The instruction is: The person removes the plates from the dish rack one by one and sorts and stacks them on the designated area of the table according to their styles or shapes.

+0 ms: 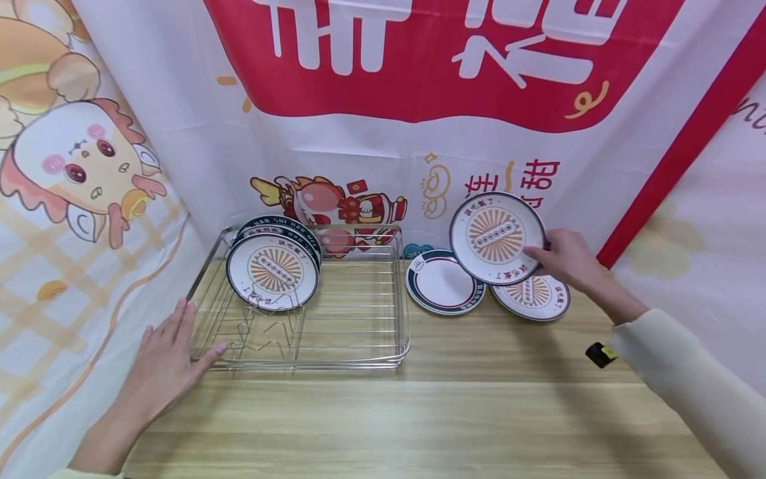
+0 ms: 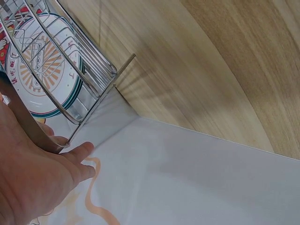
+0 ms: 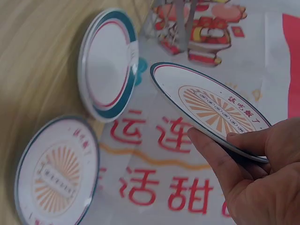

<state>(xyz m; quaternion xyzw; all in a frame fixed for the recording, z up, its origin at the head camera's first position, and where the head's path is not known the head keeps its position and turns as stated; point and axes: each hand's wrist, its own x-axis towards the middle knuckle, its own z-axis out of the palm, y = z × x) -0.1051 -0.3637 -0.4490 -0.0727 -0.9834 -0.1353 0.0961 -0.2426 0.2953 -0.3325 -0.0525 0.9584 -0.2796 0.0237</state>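
My right hand [image 1: 568, 263] pinches the edge of a white plate [image 1: 498, 236] with an orange sunburst print, thumb on its face and fingers beneath, raised above the table. Under it lie a green-rimmed plate [image 1: 445, 283] and another sunburst plate [image 1: 532, 299]. A wire dish rack [image 1: 353, 362] stands to the left, with several plates [image 1: 274, 271] leaning upright in its left part. Spread fingers of my left hand [image 1: 164, 362] rest at the rack's left side; in the left wrist view, the hand [image 2: 44, 173] touches the rack's metal corner.
The wooden table [image 1: 383, 419] runs in front of the rack. Printed cloth [image 1: 371, 143] hangs behind it and along both sides, close to the rack's left end. A small black and yellow object [image 1: 600, 354] shows by the right sleeve.
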